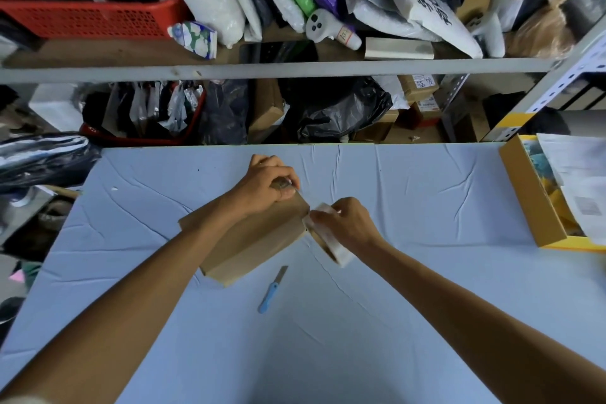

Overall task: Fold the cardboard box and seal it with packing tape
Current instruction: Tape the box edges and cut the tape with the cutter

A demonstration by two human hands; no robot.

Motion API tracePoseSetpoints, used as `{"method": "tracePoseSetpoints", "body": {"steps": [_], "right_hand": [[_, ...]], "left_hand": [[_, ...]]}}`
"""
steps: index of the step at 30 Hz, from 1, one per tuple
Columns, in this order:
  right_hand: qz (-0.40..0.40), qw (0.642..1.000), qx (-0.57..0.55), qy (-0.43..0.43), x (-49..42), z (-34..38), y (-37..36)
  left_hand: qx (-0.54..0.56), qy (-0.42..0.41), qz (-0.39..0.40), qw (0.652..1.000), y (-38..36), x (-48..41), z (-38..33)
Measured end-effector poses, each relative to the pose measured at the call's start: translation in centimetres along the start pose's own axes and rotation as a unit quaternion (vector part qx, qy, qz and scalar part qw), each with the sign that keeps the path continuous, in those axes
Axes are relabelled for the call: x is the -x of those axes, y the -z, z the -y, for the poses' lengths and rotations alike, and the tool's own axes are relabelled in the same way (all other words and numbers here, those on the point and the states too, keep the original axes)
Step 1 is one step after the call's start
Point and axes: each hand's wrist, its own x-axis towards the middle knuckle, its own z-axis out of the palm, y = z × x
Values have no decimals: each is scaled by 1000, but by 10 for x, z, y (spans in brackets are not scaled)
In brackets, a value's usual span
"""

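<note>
At the cardboard box [249, 239] far end, the left hand [267, 184] clamps it with curled fingers; the right hand [347, 223], gripping the tape roll [329, 244], should pull taut.

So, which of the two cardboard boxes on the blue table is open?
The yellow-lined box at the table's right edge, papers showing inside. The brown box the left hand grips, beside the right hand's tape roll, is closed.

Two hands [262, 184] [351, 223], one cardboard box [255, 246], one tape roll [333, 251], probably one blue knife [272, 290].
</note>
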Motion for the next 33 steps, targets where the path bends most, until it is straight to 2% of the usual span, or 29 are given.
{"method": "tracePoseSetpoints", "body": {"steps": [3,7,10,15,19,21,23,26,31,33], "right_hand": [[43,996,57,-61,-6,0,4],[71,987,121,-78,-11,-2,-6],[50,993,88,-63,-8,-9,-14],[31,990,129,-56,-4,-15,-11],[29,989,134,-53,-5,-11,-6],[24,989,135,-56,-6,-7,-5],[20,991,121,-61,-5,-2,-4],[21,995,86,-39,-1,0,-3],[42,995,-82,39,15,-19,2],[61,994,-84,38,14,-26,3]], "left_hand": [[-3,8,11,1000,-4,1,3],[-6,21,26,999,0,3,8],[-9,22,33,999,5,8,11],[-29,-46,38,998,1,12,1],[-24,-65,52,996,-6,12,-7],[-65,-75,57,993,-9,12,-9],[-114,-90,59,988,-11,12,-9],[-122,-84,56,987,-7,13,-2],[-127,-77,43,988,-7,11,8],[-125,-84,40,988,-7,10,11]]}}
